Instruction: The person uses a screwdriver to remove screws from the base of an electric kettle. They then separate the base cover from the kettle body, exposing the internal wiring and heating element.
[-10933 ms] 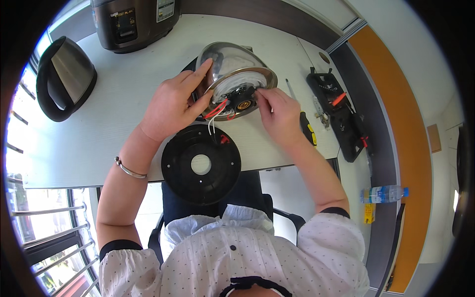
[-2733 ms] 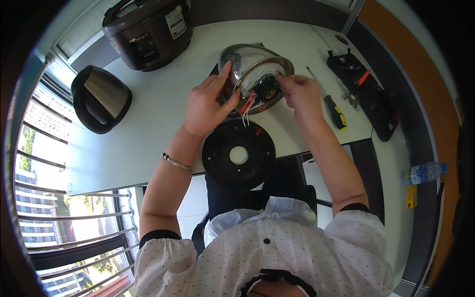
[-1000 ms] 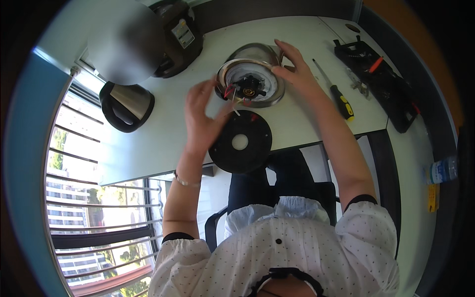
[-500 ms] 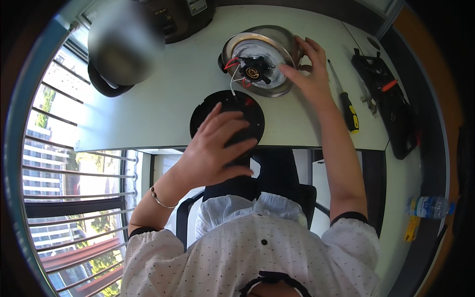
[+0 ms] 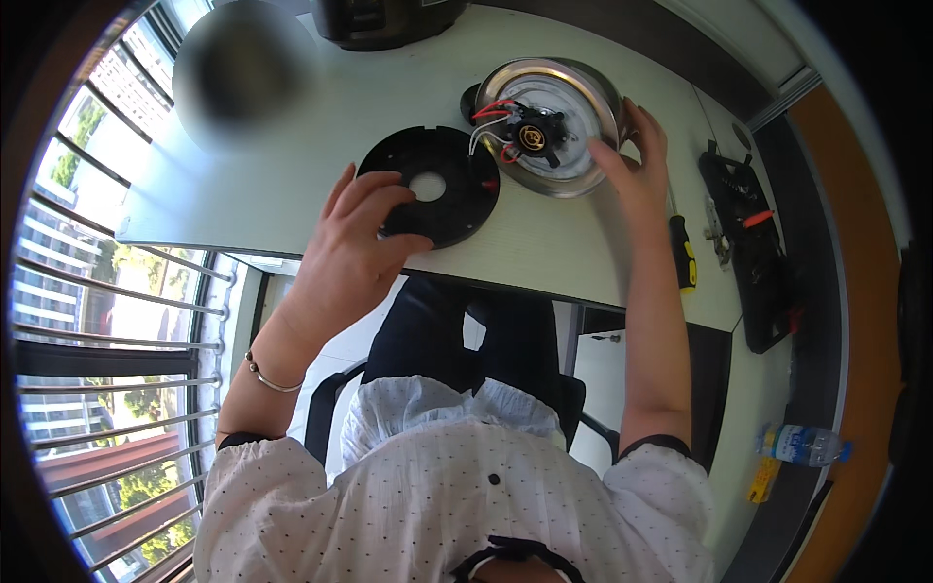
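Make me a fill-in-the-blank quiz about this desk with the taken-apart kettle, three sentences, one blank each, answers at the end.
1. The left hand rests on the round black base plate, which has a ______ hole at its centre.
2. The right hand touches the rim of the upturned steel kettle body, whose exposed wires are white and ______.
3. The screwdriver lying beside the right forearm has a black and ______ handle.

Missing words: round; red; yellow
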`<state>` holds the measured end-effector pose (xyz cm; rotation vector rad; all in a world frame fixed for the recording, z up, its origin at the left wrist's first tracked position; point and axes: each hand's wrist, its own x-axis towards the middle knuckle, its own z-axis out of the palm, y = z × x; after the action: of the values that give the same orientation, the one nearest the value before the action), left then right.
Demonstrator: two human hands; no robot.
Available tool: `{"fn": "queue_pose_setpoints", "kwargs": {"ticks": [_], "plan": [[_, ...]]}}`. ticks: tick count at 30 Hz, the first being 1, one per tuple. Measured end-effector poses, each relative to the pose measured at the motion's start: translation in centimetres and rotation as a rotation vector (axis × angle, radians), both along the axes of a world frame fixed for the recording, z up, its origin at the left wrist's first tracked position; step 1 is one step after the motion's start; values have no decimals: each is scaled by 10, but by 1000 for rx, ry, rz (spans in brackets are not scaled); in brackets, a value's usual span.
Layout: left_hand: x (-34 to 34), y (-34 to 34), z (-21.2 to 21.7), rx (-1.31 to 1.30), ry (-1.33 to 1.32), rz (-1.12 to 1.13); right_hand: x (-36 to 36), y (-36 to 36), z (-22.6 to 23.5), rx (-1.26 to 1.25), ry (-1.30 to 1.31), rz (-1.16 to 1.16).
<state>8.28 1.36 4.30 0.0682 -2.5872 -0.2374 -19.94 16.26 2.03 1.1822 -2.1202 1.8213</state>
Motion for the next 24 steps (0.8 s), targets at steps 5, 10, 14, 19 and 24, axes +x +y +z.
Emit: {"fn": "queue_pose_setpoints", "kwargs": {"ticks": [5,10,14,19,24], "plan": [[-10,13,3,149,157,134,8,0,4,6,-5,-16],[-62,47,-5,191,564,116,9,-1,2,1,24,-13],[-98,57,-24,308,613,133,5,1,-1,-9,27,-17],[-111,66,-40,443,513,87,2,2,0,-35,44,18],[-100,64,-52,358,479,80,1,8,5,-34,-114,74]]}}
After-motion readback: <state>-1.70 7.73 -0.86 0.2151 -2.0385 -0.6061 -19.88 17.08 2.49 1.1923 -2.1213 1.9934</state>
